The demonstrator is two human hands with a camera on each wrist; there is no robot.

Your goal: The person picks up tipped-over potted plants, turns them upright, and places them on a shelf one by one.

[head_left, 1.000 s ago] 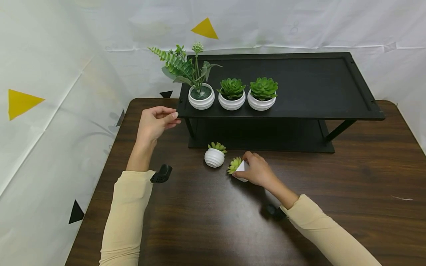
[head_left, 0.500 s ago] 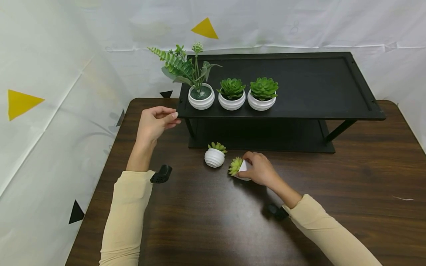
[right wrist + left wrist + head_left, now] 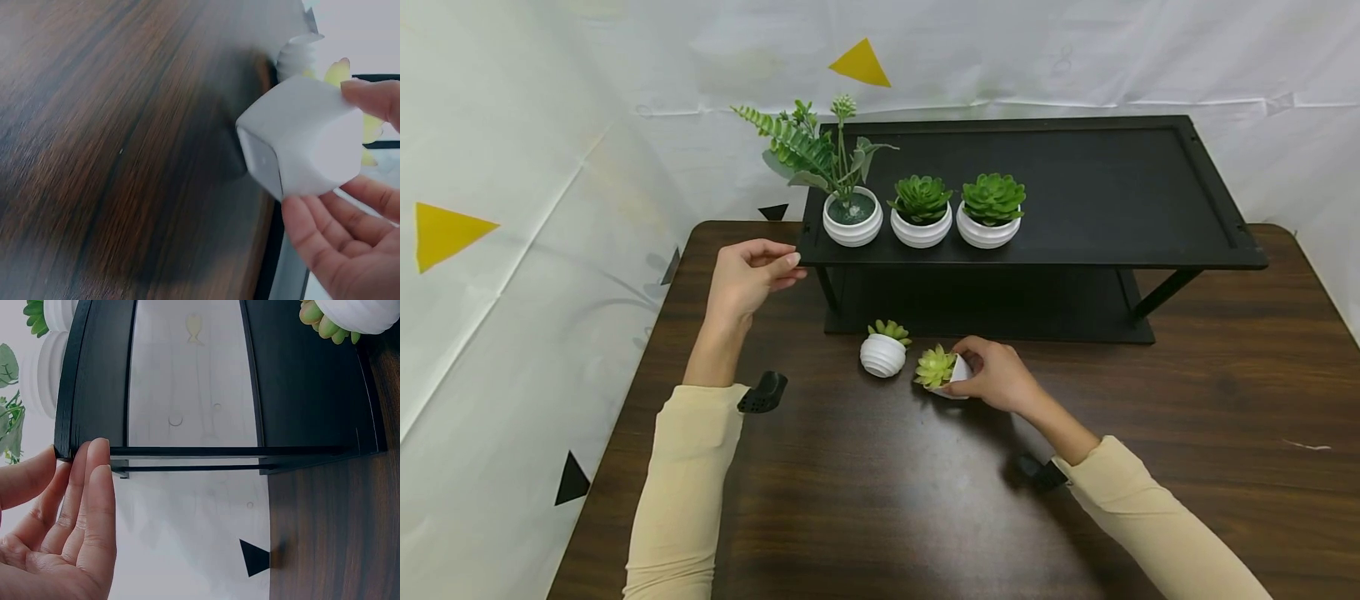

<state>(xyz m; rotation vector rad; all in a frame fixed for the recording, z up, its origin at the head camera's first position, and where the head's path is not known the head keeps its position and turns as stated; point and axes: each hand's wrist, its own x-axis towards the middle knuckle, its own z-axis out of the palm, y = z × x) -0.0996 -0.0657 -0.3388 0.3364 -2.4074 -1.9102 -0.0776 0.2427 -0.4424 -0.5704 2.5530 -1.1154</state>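
In the head view, my right hand grips a small white angular pot that bears a light-green succulent. The pot is tilted, its rosette facing left and up; whether it touches the table is hard to tell. My left hand pinches the front left corner of a black two-tier shelf, thumb on one side and fingertips on the other, as the left wrist view shows. Left of the held pot, a round ribbed white pot with a green succulent leans on the table.
Along the upper tier's left half stand a leafy fern-like plant in a white pot and two dark-green succulents, one in the middle and one at right. The brown wooden table meets white sheeting behind and at left.
My right hand has shifted slightly right and turned the angular pot, so its succulent faces up more. The left hand, the shelf and the other pots have stayed put.
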